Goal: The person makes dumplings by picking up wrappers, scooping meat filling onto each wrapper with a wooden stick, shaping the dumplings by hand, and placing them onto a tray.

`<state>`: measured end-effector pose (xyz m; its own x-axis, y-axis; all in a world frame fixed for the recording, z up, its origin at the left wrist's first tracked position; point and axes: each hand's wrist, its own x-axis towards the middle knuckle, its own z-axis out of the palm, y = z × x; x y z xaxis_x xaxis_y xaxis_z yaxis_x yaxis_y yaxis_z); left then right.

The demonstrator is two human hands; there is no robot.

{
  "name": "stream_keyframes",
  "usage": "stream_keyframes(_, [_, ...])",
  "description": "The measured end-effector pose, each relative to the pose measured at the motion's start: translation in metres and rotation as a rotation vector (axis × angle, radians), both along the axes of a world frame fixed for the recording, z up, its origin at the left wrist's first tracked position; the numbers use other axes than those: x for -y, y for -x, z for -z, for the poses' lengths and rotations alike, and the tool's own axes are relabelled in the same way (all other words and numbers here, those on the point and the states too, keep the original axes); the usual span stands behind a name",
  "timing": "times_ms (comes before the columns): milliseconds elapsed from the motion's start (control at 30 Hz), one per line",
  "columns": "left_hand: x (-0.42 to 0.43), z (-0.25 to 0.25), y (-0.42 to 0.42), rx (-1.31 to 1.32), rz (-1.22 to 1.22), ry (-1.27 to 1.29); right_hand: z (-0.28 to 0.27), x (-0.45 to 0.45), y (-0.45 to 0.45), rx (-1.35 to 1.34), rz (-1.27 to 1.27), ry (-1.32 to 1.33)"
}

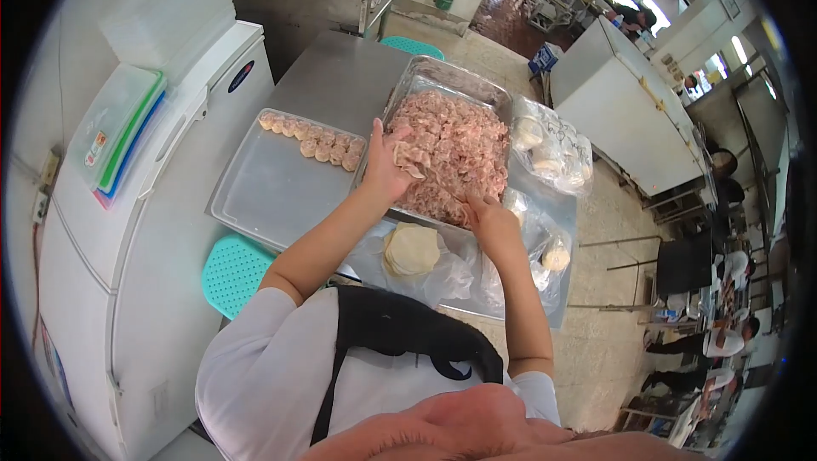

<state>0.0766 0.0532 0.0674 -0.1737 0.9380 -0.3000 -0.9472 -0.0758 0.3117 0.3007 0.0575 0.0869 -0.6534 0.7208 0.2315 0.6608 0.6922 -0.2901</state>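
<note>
A deep metal tray (498, 91) holds a large heap of ground meat (459, 133). Over the heap's left side, my left hand (389, 167) cups a pale wrapper with meat on it (412, 157). My right hand (494, 221) is closed at the tray's near right edge, around a thin tool whose tip is hard to see against the meat. Round flat wrappers (411, 249) lie stacked on plastic just below the tray. To the left, a shallow tray (277, 180) carries rows of filled dumplings (328, 144) along its far side.
Bagged dough pieces (549, 145) sit right of the meat tray, with more plastic bags (540, 253) nearer. A white freezer (162, 231) stands at the left, beside a turquoise stool (236, 274). Another white freezer (625, 104) is at the back right. Several people (723, 340) are at far right.
</note>
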Motion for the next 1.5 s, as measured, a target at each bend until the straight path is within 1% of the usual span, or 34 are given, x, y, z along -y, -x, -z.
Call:
stream_keyframes(33, [-0.003,0.012,0.003,-0.021,0.014,-0.014,-0.024,0.010,0.000,0.087,0.065,0.001])
stream_keyframes(67, [-0.004,0.013,0.004,-0.044,0.032,-0.025,-0.036,0.017,0.000,0.170,0.135,0.004])
stream_keyframes(100, [-0.008,0.015,-0.001,-0.047,0.027,-0.026,-0.028,0.016,0.002,0.167,0.129,0.003])
stream_keyframes(167, [-0.011,0.008,-0.013,-0.036,0.006,0.013,-0.004,0.012,0.003,-0.020,0.011,-0.150])
stream_keyframes(200, [-0.011,0.010,-0.016,-0.037,0.001,0.014,0.000,0.008,-0.003,-0.021,0.006,-0.149])
stream_keyframes(267, [-0.010,0.012,-0.014,0.111,0.036,-0.089,0.000,-0.008,-0.016,-0.132,-0.093,-0.029])
stream_keyframes(300, [-0.007,0.013,-0.014,0.110,0.020,-0.093,-0.001,-0.015,-0.024,-0.133,-0.110,-0.031])
stream_keyframes(367, [0.002,0.009,-0.016,-0.123,0.077,-0.253,-0.003,-0.028,-0.042,-0.332,-0.006,0.367])
stream_keyframes(400, [0.007,0.006,-0.018,-0.127,0.067,-0.257,-0.003,-0.033,-0.048,-0.333,-0.017,0.365])
stream_keyframes(467, [0.019,-0.004,-0.023,-0.756,0.266,-0.200,-0.006,-0.037,-0.057,-0.299,0.058,0.721])
stream_keyframes(500, [0.020,-0.010,-0.027,-0.757,0.258,-0.196,-0.010,-0.038,-0.062,-0.296,0.049,0.723])
stream_keyframes(567, [0.022,-0.021,-0.033,-1.644,-0.034,-0.362,-0.029,-0.035,-0.067,-0.164,-0.028,0.801])
stream_keyframes(600, [0.019,-0.017,-0.032,-1.647,-0.046,-0.353,-0.027,-0.036,-0.069,-0.159,-0.041,0.799])
stream_keyframes(667, [0.013,-0.014,-0.027,-1.664,0.204,-0.545,-0.019,-0.032,-0.075,-0.280,-0.222,0.566])
stream_keyframes(700, [0.012,-0.013,-0.025,-1.667,0.197,-0.536,-0.017,-0.032,-0.076,-0.278,-0.232,0.567])
stream_keyframes(767, [0.018,-0.028,-0.027,-1.580,0.617,-0.342,-0.013,-0.032,-0.078,-0.222,-0.264,0.583])
stream_keyframes(800, [0.016,-0.019,-0.026,-1.582,0.610,-0.337,-0.005,-0.037,-0.080,-0.221,-0.272,0.582])
stream_keyframes(833, [0.012,-0.001,-0.024,-1.762,0.506,-0.473,0.009,-0.045,-0.083,-0.215,-0.324,0.566])
stream_keyframes(867, [0.011,0.003,-0.024,-1.935,0.393,-0.614,0.021,-0.053,-0.085,-0.210,-0.374,0.549])
stream_keyframes(900, [0.009,0.007,-0.026,-1.938,0.389,-0.610,0.030,-0.063,-0.089,-0.209,-0.379,0.548])
stream_keyframes(967, [0.008,0.004,-0.032,-1.848,0.550,-0.361,0.030,-0.073,-0.090,-0.213,-0.376,0.455])
stream_keyframes(1000, [0.005,0.017,-0.032,-1.848,0.546,-0.356,0.032,-0.072,-0.092,-0.211,-0.382,0.456])
stream_keyframes(1033, [-0.001,0.042,-0.031,-1.756,0.398,-0.145,0.016,-0.059,-0.087,-0.140,-0.231,0.242])
stream_keyframes(1067, [-0.003,0.052,-0.030,-1.650,0.249,0.057,0.008,-0.049,-0.080,-0.071,-0.080,0.027])
stream_keyframes(1100, [-0.008,0.060,-0.026,-1.651,0.241,0.061,0.013,-0.043,-0.074,-0.072,-0.088,0.024])
stream_keyframes(1167, [-0.011,0.062,-0.022,-1.683,0.485,0.077,0.029,-0.034,-0.068,-0.101,-0.143,-0.081])
stream_keyframes(1200, [-0.008,0.064,-0.026,-1.677,0.493,0.079,0.042,-0.042,-0.072,-0.097,-0.140,-0.074])
stream_keyframes(1233, [-0.003,0.058,-0.032,-1.776,0.446,0.093,0.056,-0.056,-0.078,0.065,-0.075,-0.035])
stream_keyframes(1267, [0.000,0.050,-0.037,-1.875,0.380,0.108,0.056,-0.067,-0.082,0.227,-0.019,-0.006])
stream_keyframes(1300, [0.004,0.040,-0.039,-1.878,0.376,0.109,0.056,-0.072,-0.087,0.224,-0.021,-0.009])
stream_keyframes(1367, [0.016,0.023,-0.045,-1.658,0.338,0.078,0.039,-0.063,-0.098,0.199,-0.018,0.065])
stream_keyframes(1400, [0.019,0.017,-0.047,-1.656,0.344,0.076,0.034,-0.063,-0.104,0.200,-0.013,0.068])
stream_keyframes(1467, [0.023,0.011,-0.049,-1.739,0.060,-0.310,0.021,-0.062,-0.113,-0.173,-0.076,0.236])
stream_keyframes(1500, [0.023,0.012,-0.049,-1.738,0.057,-0.308,0.015,-0.057,-0.115,-0.171,-0.079,0.236])
